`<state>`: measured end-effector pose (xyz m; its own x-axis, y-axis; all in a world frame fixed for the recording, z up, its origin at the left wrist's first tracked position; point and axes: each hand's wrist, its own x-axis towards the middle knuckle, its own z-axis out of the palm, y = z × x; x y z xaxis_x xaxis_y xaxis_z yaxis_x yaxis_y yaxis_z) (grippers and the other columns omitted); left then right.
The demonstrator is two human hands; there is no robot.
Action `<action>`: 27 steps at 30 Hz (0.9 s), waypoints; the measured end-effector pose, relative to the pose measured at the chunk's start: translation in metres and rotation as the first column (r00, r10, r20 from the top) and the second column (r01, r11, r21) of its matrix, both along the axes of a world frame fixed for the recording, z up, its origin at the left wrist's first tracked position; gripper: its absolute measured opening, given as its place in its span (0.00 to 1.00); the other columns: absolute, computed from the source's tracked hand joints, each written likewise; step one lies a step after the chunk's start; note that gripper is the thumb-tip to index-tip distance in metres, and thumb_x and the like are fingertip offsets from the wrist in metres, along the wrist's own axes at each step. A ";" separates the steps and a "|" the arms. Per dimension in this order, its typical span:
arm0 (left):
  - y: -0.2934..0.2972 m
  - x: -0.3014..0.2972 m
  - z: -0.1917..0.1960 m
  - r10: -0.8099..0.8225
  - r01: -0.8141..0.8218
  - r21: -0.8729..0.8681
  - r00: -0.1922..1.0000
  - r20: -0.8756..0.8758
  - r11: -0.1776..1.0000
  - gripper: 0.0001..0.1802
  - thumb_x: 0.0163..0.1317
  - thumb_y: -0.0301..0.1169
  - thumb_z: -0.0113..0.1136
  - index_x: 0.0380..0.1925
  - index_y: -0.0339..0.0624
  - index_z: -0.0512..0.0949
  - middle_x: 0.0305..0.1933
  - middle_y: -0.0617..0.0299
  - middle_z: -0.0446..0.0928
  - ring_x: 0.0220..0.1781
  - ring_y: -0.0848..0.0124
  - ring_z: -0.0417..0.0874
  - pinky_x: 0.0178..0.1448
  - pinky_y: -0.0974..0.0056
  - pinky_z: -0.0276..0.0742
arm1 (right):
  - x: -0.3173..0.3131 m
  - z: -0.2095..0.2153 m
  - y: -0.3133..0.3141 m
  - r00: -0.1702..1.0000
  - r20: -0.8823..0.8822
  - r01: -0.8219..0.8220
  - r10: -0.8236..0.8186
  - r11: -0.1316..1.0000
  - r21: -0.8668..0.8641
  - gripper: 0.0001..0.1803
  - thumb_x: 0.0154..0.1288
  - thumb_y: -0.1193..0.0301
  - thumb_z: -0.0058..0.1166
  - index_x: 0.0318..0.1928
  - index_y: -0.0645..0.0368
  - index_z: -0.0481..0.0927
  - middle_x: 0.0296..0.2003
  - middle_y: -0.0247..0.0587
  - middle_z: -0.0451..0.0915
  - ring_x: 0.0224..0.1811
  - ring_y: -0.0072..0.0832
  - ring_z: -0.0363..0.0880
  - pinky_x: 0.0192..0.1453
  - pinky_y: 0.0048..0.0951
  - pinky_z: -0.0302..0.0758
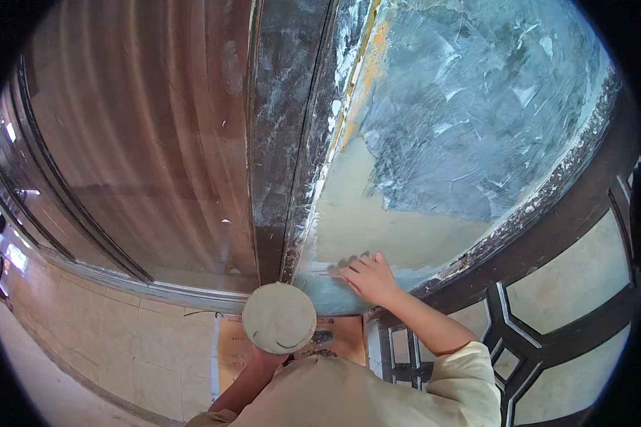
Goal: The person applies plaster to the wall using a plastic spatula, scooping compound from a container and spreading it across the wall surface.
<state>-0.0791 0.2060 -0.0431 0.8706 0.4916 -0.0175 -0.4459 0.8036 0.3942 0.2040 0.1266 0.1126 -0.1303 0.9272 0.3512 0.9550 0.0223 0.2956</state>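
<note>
While the right hand (pixel 369 277) presses a putty knife (pixel 332 271) against the wall (pixel 434 142) at lower centre of the head view, its fingers lie close together, clamped on the handle, likely so the blade stays flat on the fresh beige coat. Only the blade's tip shows, at the edge between beige and grey patches. Below it, the left hand (pixel 267 354) holds up a round disc (pixel 278 317) loaded with putty, kept near the knife; its fingers are hidden beneath, so their grip cannot be told. A dark post (pixel 281 128) rises beside the wall, a grille (pixel 541 299) at lower right.
</note>
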 end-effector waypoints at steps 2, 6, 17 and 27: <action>0.001 0.000 0.000 -0.002 0.002 0.000 1.000 -0.001 1.000 0.37 0.68 0.56 0.47 0.73 0.53 0.55 0.73 0.55 0.61 0.72 0.55 0.66 0.72 0.42 0.67 | 0.008 -0.011 -0.001 0.996 -0.089 0.035 -0.031 0.998 0.046 0.09 0.57 0.65 0.60 0.39 0.45 0.78 0.32 0.27 0.80 0.39 0.29 0.76 0.45 0.40 0.63; -0.005 -0.011 -0.009 0.003 -0.004 -0.008 1.000 -0.024 1.000 0.37 0.68 0.55 0.48 0.72 0.52 0.55 0.73 0.56 0.61 0.72 0.56 0.66 0.72 0.43 0.67 | 0.012 0.096 0.014 0.979 -0.162 0.179 -0.126 0.911 0.370 0.07 0.59 0.67 0.59 0.39 0.47 0.81 0.33 0.32 0.80 0.37 0.33 0.75 0.45 0.40 0.62; 0.000 -0.008 -0.004 -0.024 0.023 -0.021 0.999 -0.048 1.000 0.38 0.68 0.53 0.51 0.72 0.52 0.55 0.73 0.56 0.61 0.72 0.57 0.66 0.72 0.45 0.68 | -0.003 -0.005 -0.011 0.953 -0.290 0.100 -0.089 0.995 0.024 0.05 0.60 0.67 0.60 0.38 0.47 0.82 0.35 0.30 0.81 0.39 0.33 0.76 0.46 0.40 0.63; -0.004 -0.013 -0.010 -0.016 0.013 -0.040 0.997 -0.070 0.999 0.38 0.67 0.51 0.54 0.72 0.52 0.55 0.73 0.57 0.61 0.72 0.58 0.66 0.72 0.46 0.68 | 0.003 0.125 -0.009 0.573 -0.735 0.521 0.363 0.531 0.668 0.10 0.69 0.66 0.54 0.38 0.60 0.81 0.36 0.45 0.80 0.41 0.44 0.76 0.49 0.44 0.68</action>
<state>-0.0924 0.2020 -0.0531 0.8735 0.4769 -0.0980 -0.4067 0.8254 0.3916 0.2068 0.1172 0.2376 0.6304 0.1761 0.7561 0.7460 0.1319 -0.6527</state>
